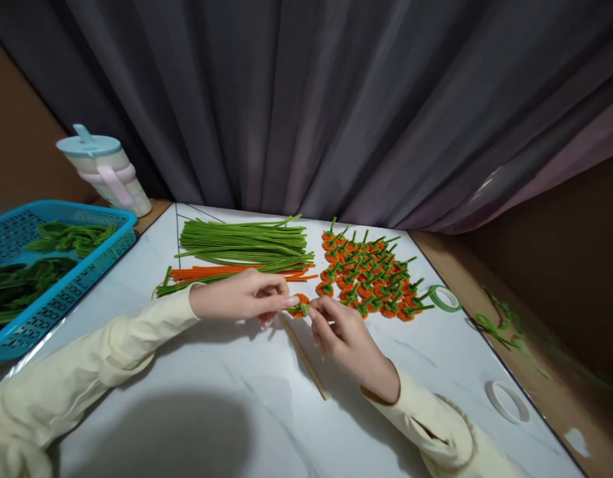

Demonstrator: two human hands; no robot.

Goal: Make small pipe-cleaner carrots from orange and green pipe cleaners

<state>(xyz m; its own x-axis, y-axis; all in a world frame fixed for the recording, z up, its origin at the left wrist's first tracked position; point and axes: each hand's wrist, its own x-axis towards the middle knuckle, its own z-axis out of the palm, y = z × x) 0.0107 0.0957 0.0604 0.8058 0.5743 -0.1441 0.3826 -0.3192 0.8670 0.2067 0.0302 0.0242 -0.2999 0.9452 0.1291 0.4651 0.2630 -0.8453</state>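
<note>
Between my two hands is a small orange pipe-cleaner pumpkin [300, 306] with green on top. My left hand [244, 295] pinches its left side with thumb and fingers. My right hand [343, 335] closes its fingertips on the green part at the right. Under my hands a thin wooden stick [306, 362] lies slantwise on the white marbled tabletop [196, 411]. Behind my left hand are a bundle of green pipe cleaners [241, 242] and some orange pipe cleaners [206, 273]. Beyond my right hand sit rows of similar orange pieces with green stems [368, 275].
A blue basket [87, 279] with green twisted pieces stands at the left, a lidded tumbler [109, 172] behind it. At the right are a green tape roll [445, 299], a white ring [508, 401] and green scraps [498, 322]. A grey curtain [286, 106] hangs behind.
</note>
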